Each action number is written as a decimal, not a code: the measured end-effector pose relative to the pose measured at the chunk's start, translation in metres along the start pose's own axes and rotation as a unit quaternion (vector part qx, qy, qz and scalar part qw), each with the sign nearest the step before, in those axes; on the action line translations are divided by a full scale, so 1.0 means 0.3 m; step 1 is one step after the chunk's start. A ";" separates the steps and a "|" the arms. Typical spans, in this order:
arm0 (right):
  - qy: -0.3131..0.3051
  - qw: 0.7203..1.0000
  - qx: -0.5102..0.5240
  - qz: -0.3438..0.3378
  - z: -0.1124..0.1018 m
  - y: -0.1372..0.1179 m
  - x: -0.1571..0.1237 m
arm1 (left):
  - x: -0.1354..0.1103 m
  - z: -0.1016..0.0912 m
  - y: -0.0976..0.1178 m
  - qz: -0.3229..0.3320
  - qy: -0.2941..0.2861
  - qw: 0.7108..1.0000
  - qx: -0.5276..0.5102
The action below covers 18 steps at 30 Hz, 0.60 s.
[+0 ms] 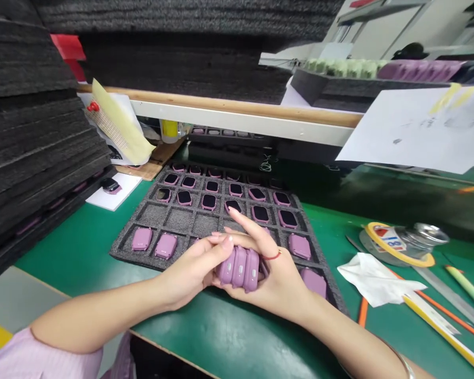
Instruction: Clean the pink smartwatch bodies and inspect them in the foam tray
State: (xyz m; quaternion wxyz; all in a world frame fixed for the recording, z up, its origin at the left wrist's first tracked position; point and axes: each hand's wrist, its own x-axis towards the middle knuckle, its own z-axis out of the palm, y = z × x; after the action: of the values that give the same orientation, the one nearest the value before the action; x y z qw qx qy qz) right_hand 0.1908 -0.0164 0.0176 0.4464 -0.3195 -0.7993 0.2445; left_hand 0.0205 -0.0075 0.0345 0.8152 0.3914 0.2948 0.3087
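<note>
Over the near edge of a black foam tray [154, 214], my two hands close around a short row of purple smartwatch cases [240, 269]. My right hand [280, 273] cradles the row from below and the right, its index finger stretched forward. At the left end, my left hand [193, 268] grips the cases with its thumb on top; its other fingertips are partly hidden. Beneath and beyond the hands, the tray holds watches with dark screens [209, 202] in its far rows. Purple cases lie back up in nearer cells, such as one case [166, 246] at left.
Stacked black foam trays [31, 116] rise at left. A shelf edge [240, 116] crosses above the tray. At left, a watch [110, 185] lies on white paper. On the right are a metal-topped jar [395, 245], a crumpled tissue [379, 279], and several long tools.
</note>
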 end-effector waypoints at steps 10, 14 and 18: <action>-0.001 0.998 0.043 0.045 -0.001 0.016 -0.001 | 0.009 -0.043 -0.013 0.025 -0.064 0.996 0.060; 0.001 0.998 0.047 0.043 -0.005 0.007 0.001 | -0.003 -0.032 -0.008 0.052 -0.042 0.992 0.109; -0.012 0.999 0.030 0.037 -0.008 -0.004 0.001 | -0.009 -0.015 -0.009 0.059 -0.006 0.991 0.123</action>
State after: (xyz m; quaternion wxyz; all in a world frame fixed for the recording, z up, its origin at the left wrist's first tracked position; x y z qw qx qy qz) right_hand 0.1926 -0.0168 0.0197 0.4369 -0.3321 -0.7845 0.2888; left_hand 0.0163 -0.0088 0.0308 0.7430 0.5076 0.3021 0.3147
